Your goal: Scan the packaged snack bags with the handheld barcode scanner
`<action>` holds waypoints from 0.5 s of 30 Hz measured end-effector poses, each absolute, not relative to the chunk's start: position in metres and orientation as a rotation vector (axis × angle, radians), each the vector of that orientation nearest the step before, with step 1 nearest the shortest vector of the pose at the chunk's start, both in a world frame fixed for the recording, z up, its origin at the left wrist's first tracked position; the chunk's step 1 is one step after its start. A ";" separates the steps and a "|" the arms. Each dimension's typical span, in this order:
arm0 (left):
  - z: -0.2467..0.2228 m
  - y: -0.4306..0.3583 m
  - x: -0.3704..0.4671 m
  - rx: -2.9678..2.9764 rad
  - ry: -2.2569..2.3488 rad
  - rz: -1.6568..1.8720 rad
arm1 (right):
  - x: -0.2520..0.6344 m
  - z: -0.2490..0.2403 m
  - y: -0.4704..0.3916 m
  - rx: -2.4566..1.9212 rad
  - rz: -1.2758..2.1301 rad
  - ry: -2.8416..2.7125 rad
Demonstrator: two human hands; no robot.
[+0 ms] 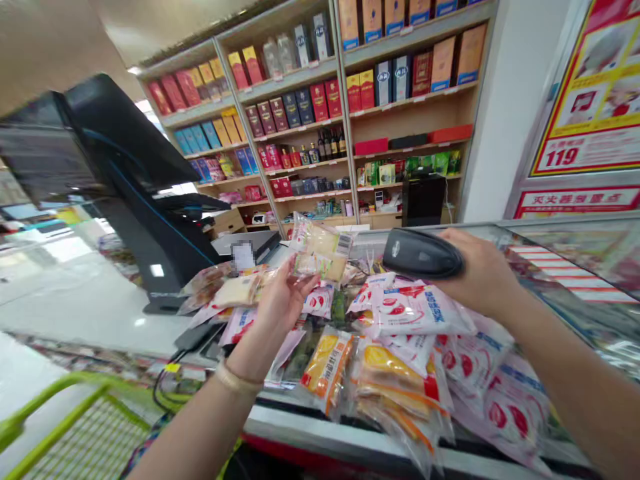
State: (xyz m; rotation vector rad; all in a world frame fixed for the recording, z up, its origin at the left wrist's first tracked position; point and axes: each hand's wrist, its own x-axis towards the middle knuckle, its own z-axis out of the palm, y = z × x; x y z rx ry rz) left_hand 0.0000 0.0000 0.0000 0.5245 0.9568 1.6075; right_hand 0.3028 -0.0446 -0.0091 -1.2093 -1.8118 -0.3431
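Note:
My right hand [475, 273] is wrapped round a black barcode scanner [420, 253], its head pointing left above the packets. My left hand [283, 293] grips a clear packet of pale bread [323, 250], and the barcode on the packet's right side faces the scanner. Under and between both hands lies a pile of white packets with red print [420, 310]. Nearer to me are orange-edged packets of yellow bread [327, 367]. More packaged bread [235, 291] rests left of my left hand.
A black register terminal [150, 213] stands on the white counter [115, 307] at the left. A yellow-green shopping basket or cart [80, 427] is at the lower left. Shelves of boxes and bottles [300, 130] line the back wall.

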 end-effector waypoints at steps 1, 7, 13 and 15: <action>0.000 -0.001 0.000 0.522 0.959 1.601 | 0.301 -0.009 -0.044 -1.222 -0.341 -1.821; -0.002 -0.006 -0.005 0.535 0.953 1.579 | 0.295 -0.012 -0.042 -1.257 -0.361 -1.847; -0.040 -0.024 -0.026 0.891 0.810 1.625 | 0.308 -0.023 -0.052 -1.108 -0.501 -1.812; -0.066 -0.037 -0.038 1.036 0.776 1.630 | 0.316 -0.027 -0.056 -1.077 -0.558 -1.801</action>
